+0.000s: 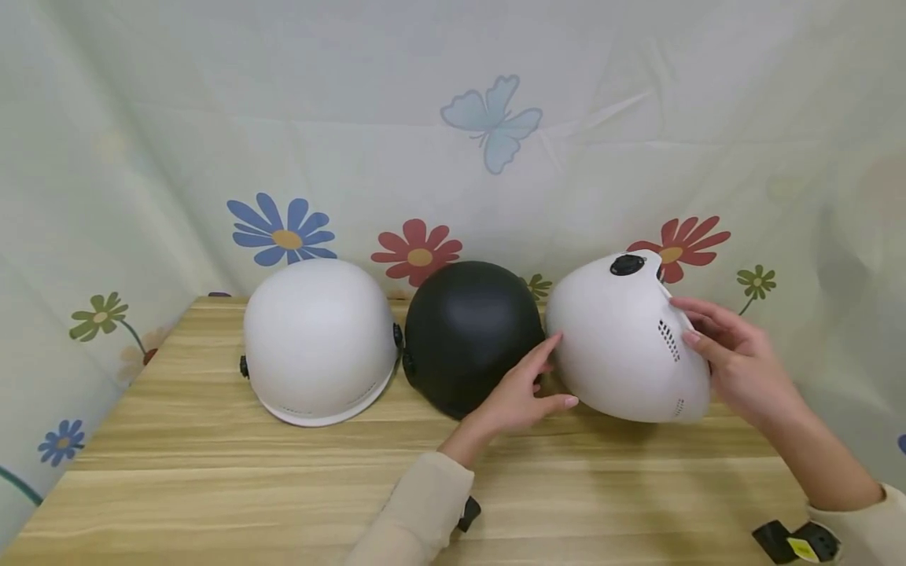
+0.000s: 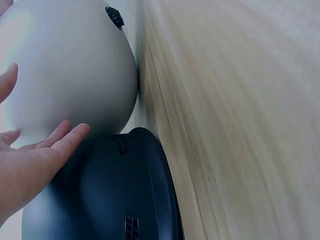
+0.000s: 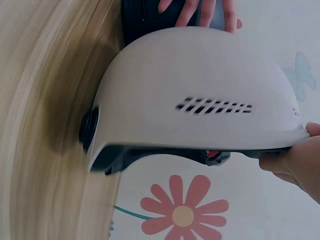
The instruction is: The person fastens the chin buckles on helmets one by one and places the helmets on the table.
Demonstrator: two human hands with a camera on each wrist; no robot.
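R grip [image 1: 750, 369] grasps the tilted wht helmet [image 1: 616, 346] by its rim, thumb outside, fingers tucked under acc. to the R wrist view. L grip [image 1: 520, 393] is released: fingers straight, spread, just beside the same helmet's L flank; can't tell if the tips touch it. Both arms wear beige sleeves [image 1: 418, 511], w/ a blk device [image 1: 796, 542] at the R wrist. Under all this runs a wood-grain desk [image 1: 212, 479]. The tilted wht helmet is toward the desk's far edge, R of ctr; can't tell whether its underside meets the desktop. It has a rnd blk dial [image 1: 627, 265] up top, vent slots [image 1: 668, 339] nr the rim and, in the R wrist view, a dk fitting [image 3: 212, 154] w/ a red bit. L of it, a blk helmet [image 1: 470, 322] stands upright nr the far edge, approx. ctr. Another wht helmet [image 1: 318, 338], also upright, is just beside the blk one, nearer the far L corner. Behind the far edge hangs a pale curtain [image 1: 354, 94] w/ red & blue flowers [image 1: 420, 255] plus a lt-blue butterfly [image 1: 493, 122].
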